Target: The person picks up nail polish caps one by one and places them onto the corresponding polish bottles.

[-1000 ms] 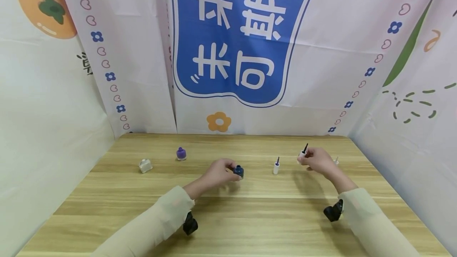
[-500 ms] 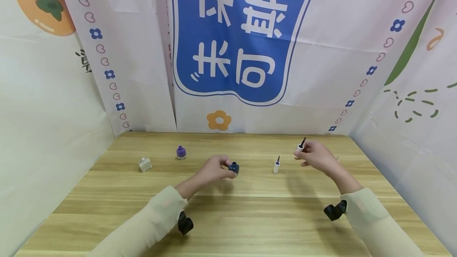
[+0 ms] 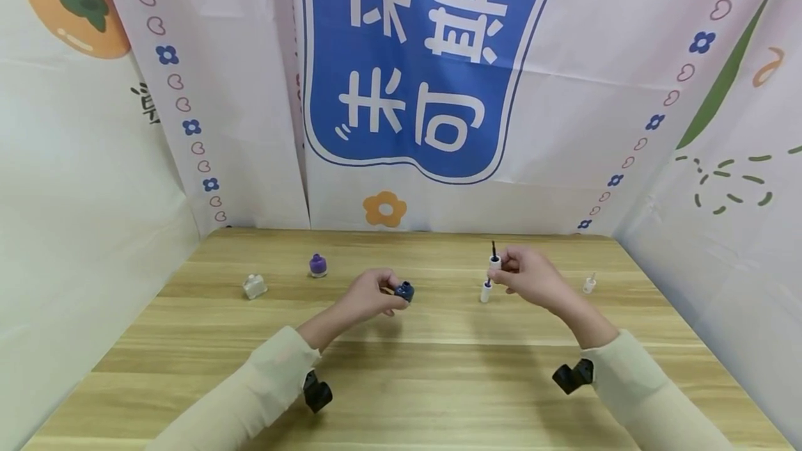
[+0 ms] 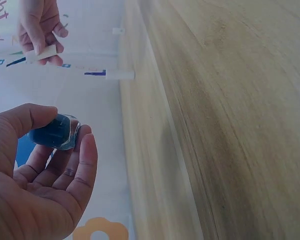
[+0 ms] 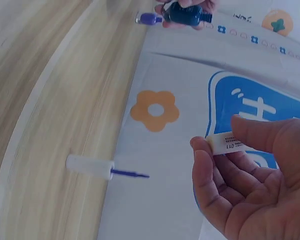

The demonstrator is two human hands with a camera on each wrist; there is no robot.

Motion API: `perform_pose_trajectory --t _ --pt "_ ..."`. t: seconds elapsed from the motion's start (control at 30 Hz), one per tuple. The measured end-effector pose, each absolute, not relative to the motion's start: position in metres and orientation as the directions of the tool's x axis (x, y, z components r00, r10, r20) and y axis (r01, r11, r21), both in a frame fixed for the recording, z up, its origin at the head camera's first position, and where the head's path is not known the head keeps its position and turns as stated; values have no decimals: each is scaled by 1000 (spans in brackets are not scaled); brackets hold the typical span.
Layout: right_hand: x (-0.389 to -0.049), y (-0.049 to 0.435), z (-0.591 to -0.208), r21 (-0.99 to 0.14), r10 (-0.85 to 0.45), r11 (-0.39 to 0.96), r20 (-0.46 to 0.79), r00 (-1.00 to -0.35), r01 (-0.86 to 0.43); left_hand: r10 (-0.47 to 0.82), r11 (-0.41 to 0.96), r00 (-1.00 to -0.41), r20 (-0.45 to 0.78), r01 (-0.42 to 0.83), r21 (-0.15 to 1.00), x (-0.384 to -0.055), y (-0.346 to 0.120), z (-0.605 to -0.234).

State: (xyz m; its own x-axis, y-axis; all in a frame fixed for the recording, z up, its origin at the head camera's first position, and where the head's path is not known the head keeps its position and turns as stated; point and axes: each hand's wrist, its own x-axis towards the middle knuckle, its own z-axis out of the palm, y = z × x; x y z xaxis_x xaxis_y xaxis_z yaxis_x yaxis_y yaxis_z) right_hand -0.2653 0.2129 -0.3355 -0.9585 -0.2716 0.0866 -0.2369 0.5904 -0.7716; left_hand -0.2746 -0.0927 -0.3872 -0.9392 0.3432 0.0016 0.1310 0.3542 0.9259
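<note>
My left hand [image 3: 370,296] pinches a dark blue nail polish bottle [image 3: 405,291] between thumb and fingers, its uncapped neck upward. In the left wrist view the bottle [image 4: 52,132] is above the tabletop. A white nail polish cap [image 3: 495,263], dark brush pointing up, is gripped by the fingertips of my right hand [image 3: 532,277]. Printing shows on this cap [image 5: 227,143] in the right wrist view. Just below it in the head view, another white cap [image 3: 485,293] stands on the table, its purple brush [image 5: 130,173] upward.
On the wooden table [image 3: 401,381], an uncapped purple bottle [image 3: 318,266] and a whitish bottle [image 3: 254,287] stand at the left. A third cap [image 3: 589,285], pale brush up, stands to the right. Printed cloth [image 3: 551,159] hangs behind and along both sides.
Holding the blue bottle, my left hand has shifted slightly left. My right hand has carried its cap left, above the standing cap, and the third cap shows more fully now.
</note>
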Motion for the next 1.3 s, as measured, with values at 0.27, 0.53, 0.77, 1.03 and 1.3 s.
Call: perform_pose_trajectory --t 0.27,0.53,0.77,1.03,1.3 --pt "-259 188 -336 -730 -359 585 159 -920 -354 361 335 -932 37 167 927 -271 -97 -387" --pt "-255 170 -337 -690 -435 558 231 -870 -462 378 333 -924 63 199 922 -267 -103 -386" --pt "-254 163 -338 -637 -520 517 296 -801 -571 398 346 -915 65 216 913 -264 -106 -385" --pt "-252 157 -340 -587 -551 541 295 -781 -603 410 344 -910 67 221 913 -261 -106 -383" --pt "-254 156 -342 -563 -558 547 305 -772 -619 422 351 -904 70 234 907 -262 -105 -386"
